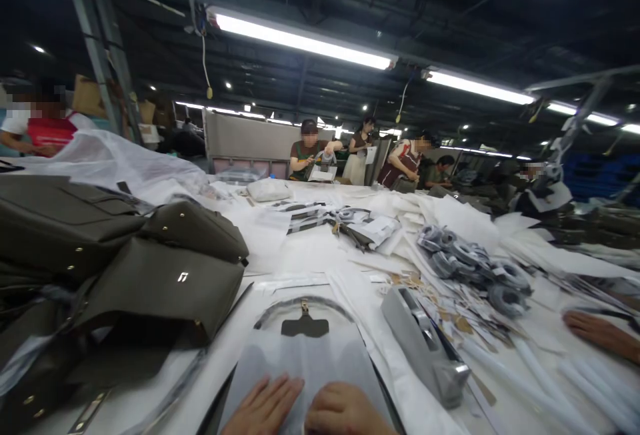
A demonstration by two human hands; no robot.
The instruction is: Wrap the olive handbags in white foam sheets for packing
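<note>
A dark bag lies flat in front of me, covered by a pale translucent sheet (280, 361). Its curved wrapped handle (270, 309) and a dark tab (305, 326) with a metal clasp show at the far end. My left hand (267, 405) rests on the sheet, fingers stretched out, holding nothing. Beside it, my right hand (345, 409) sits on the same sheet with its fingers curled in; whatever may be inside them is hidden.
Dark olive bags (165, 281) are piled at the left. A grey tape dispenser (425, 348) stands to the right, near wrapped rolls (470, 265) and paper scraps. Another person's hand (600, 333) lies at the right edge. Several people work beyond the table.
</note>
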